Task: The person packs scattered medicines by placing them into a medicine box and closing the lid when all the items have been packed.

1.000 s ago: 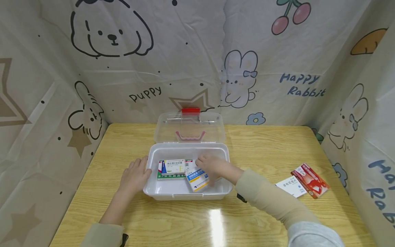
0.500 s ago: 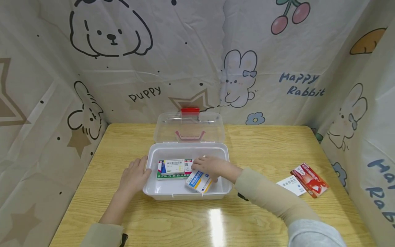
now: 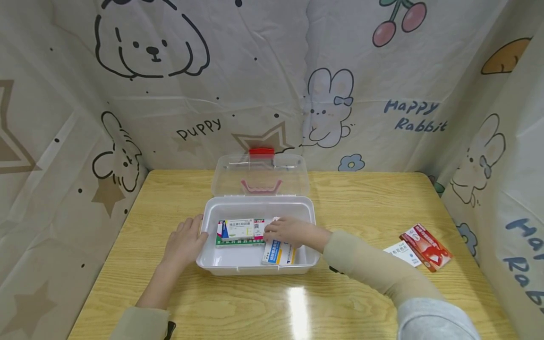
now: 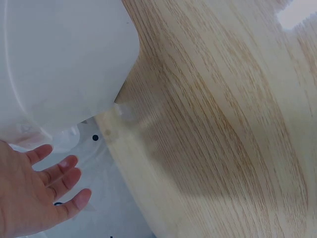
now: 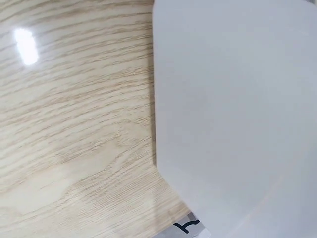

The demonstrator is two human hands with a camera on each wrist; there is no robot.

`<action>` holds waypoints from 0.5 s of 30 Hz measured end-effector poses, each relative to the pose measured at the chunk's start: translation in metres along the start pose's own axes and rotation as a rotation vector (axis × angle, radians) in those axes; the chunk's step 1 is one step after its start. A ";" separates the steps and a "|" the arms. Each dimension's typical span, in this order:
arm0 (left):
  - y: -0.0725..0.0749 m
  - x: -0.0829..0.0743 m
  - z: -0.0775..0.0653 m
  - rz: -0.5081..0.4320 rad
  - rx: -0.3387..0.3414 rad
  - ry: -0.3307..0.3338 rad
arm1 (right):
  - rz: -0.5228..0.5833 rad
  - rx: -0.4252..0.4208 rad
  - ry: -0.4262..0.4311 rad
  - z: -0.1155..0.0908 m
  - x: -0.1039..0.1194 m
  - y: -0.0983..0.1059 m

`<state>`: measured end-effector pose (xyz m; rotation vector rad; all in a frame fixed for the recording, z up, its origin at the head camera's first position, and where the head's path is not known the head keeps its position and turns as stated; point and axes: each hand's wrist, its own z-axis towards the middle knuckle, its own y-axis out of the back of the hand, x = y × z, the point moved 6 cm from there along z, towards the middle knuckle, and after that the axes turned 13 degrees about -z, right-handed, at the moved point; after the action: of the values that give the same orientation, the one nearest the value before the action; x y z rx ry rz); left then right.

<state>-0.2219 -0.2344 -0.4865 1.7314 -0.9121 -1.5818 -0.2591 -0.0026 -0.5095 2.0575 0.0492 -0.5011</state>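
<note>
In the head view a white plastic storage box (image 3: 218, 264) stands with its clear lid (image 3: 229, 175) folded back. My left hand (image 3: 184, 241) rests against its left wall; in the left wrist view the fingers of that hand (image 4: 32, 193) look loosely extended. Inside, my right hand (image 3: 293, 231) grips a white medicine box with blue and yellow stripes (image 3: 273, 252) from above, partly covering it. Left of it, a white medicine box with a blue corner (image 3: 240, 229) lies on top of a green-edged medicine box (image 3: 238, 244). The right wrist view does not show the hand.
On the table (image 3: 352, 198) at the right lie a red medicine box (image 3: 427, 248) and a white medicine box (image 3: 405, 253), partly behind my right sleeve. A printed curtain (image 3: 191, 104) surrounds the table's back and sides. The lid carries a red latch (image 3: 261, 152) and pink handle (image 3: 261, 187).
My right hand has turned the striped medicine box towards upright alignment and shifted it slightly right, inside the storage box. My left hand has stayed in place.
</note>
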 end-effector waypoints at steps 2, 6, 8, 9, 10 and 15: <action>0.000 0.000 0.000 0.003 -0.001 0.000 | -0.029 -0.001 0.003 0.002 0.001 -0.003; 0.000 0.000 0.000 0.008 -0.003 -0.003 | -0.103 -0.018 0.018 0.005 0.001 -0.006; 0.000 0.000 0.000 0.008 -0.003 -0.003 | -0.147 -0.037 0.025 0.006 0.001 -0.007; 0.000 0.000 0.000 0.008 -0.002 -0.003 | -0.167 -0.049 0.028 0.006 0.001 -0.007; 0.000 0.000 0.000 0.008 -0.002 -0.003 | -0.186 -0.058 0.030 0.006 0.002 -0.008; 0.000 0.000 0.001 0.004 0.002 0.000 | -0.251 -0.094 0.032 0.007 0.002 -0.009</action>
<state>-0.2226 -0.2345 -0.4862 1.7295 -0.9166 -1.5796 -0.2616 -0.0038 -0.5208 1.9770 0.3471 -0.6078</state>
